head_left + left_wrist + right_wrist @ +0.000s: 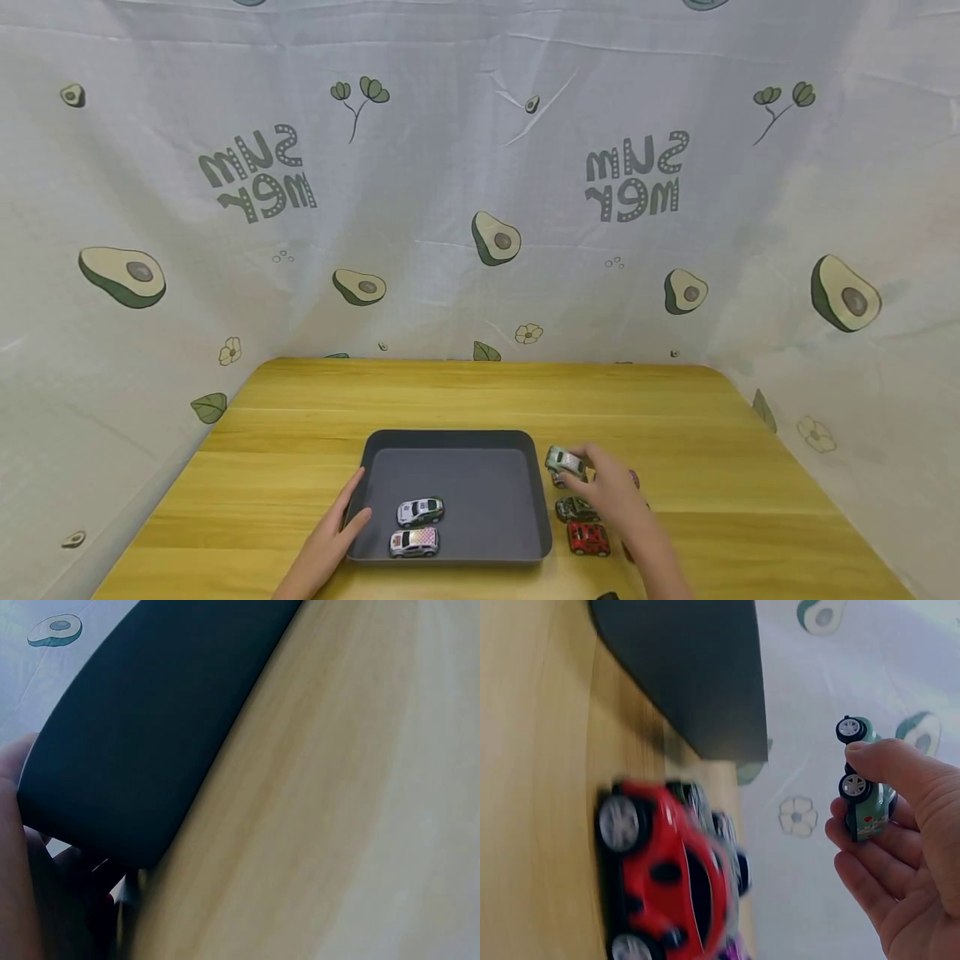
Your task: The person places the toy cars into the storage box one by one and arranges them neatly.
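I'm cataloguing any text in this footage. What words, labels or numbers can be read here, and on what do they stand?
"SUM MER" in two rows, printed mirror-reversed on the backdrop cloth: once at left, once at right.
Markings on the two toy cars in the tray, the upper car and the lower car: too small to read.
Pale green car in the right hand: small side decal, unreadable.
Red car: blurred, no readable text.

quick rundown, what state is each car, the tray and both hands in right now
pale green toy car: lifted, pinched by the right hand
dark grey plastic tray: flat on the table, left hand resting on its left rim
white toy car: in the tray
pink-checked toy car: in the tray
red toy car: on the table, right of the tray
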Demonstrator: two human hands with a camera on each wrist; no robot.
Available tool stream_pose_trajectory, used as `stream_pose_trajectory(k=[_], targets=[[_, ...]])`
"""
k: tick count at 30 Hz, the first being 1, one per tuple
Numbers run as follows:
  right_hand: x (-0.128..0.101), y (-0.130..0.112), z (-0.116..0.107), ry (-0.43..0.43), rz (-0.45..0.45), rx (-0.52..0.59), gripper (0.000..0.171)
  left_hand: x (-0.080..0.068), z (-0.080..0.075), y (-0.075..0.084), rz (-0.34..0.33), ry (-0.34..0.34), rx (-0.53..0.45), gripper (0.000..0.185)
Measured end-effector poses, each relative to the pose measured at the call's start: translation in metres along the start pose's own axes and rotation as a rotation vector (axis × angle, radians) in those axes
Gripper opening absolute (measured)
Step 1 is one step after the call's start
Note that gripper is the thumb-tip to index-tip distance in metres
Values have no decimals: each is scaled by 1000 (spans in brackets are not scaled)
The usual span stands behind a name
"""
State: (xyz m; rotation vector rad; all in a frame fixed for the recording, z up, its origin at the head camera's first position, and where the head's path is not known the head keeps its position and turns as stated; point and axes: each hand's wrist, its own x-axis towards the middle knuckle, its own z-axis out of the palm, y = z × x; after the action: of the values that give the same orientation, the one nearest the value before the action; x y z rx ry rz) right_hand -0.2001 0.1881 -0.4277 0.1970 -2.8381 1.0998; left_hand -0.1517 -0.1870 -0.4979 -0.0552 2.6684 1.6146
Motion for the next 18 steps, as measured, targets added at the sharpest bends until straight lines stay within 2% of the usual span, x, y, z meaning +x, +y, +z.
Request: stream_pose_trajectory(k=[6,11,18], targets=[[1,-12,17,-18,-7,38,28,0,0,1,4,-5,7,64],[1,-21,30,-22,-57,25,28,0,0,2,4,-8,4,65],[4,-35,43,-84,-125,22,26,0,-1,2,3,-4,-2,65]])
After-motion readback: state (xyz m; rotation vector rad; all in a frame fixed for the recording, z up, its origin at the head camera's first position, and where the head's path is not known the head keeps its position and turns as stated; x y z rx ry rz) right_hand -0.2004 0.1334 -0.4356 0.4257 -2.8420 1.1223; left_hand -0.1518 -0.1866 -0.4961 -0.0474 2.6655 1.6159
